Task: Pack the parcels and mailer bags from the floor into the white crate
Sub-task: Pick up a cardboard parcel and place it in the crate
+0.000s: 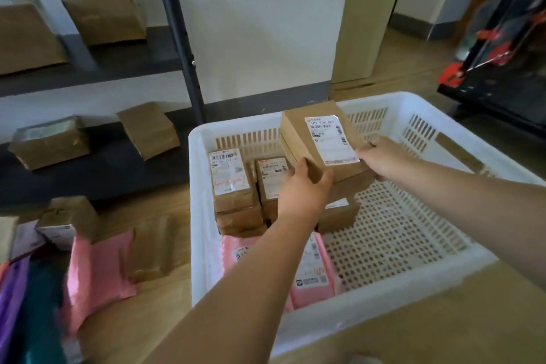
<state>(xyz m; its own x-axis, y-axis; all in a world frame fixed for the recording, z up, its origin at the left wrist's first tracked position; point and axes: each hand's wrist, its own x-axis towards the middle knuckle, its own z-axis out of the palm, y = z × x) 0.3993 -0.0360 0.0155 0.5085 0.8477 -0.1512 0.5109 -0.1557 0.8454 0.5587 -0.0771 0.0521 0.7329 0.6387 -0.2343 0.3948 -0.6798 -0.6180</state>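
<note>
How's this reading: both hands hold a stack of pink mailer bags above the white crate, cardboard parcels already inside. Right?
No. In the head view the left hand and right hand hold a stack of labelled cardboard boxes, not pink mailer bags, above the white crate; packed parcels already sit inside.

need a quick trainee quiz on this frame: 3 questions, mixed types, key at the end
1. True or false: the left hand and the right hand both grip the stack of brown parcels above the white crate.
2. Multiple choice: what colour is the mailer bag lying inside the crate, near its front wall? A pink, B green, C black.
3. Fill in the blank: the outside mailer bag, left of the crate, lies on the ____.

Key: 1 true; 2 A; 3 floor.
</note>
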